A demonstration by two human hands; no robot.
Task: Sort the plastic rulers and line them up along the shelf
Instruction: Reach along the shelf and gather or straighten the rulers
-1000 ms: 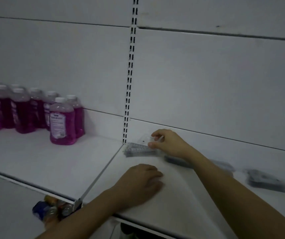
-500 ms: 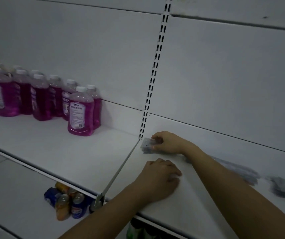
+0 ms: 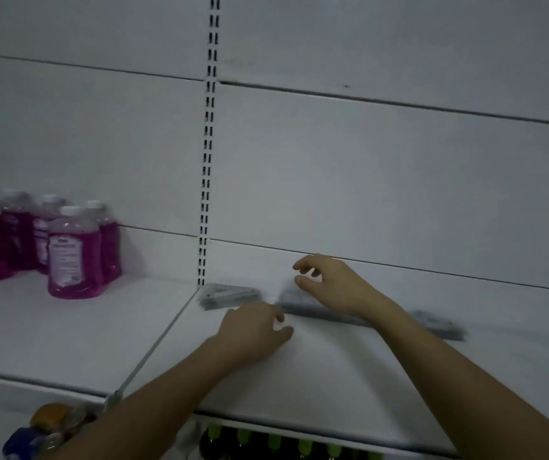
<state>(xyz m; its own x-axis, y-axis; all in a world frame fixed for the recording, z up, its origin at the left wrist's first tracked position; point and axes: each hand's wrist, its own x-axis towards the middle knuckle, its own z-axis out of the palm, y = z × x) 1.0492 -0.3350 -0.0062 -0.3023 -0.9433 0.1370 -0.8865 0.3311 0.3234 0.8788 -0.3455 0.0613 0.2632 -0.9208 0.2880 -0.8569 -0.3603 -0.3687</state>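
Now both hands are hovering low over the white shelf [image 3: 67, 330], holding nothing. Along the back wall, blurred grey rulers are lying flat: one stack [image 3: 230, 296] is sitting just right of the slotted upright [image 3: 207, 154], another ruler [image 3: 326, 312] is running under the right hand [image 3: 336, 287], and a third [image 3: 439, 325] is lying further right. The right hand's fingers are loosely spread above that ruler. The left hand [image 3: 253, 330] is resting on the shelf, fingers relaxed, near the stack. Pink bottles [image 3: 74, 254] are standing well apart at the left.
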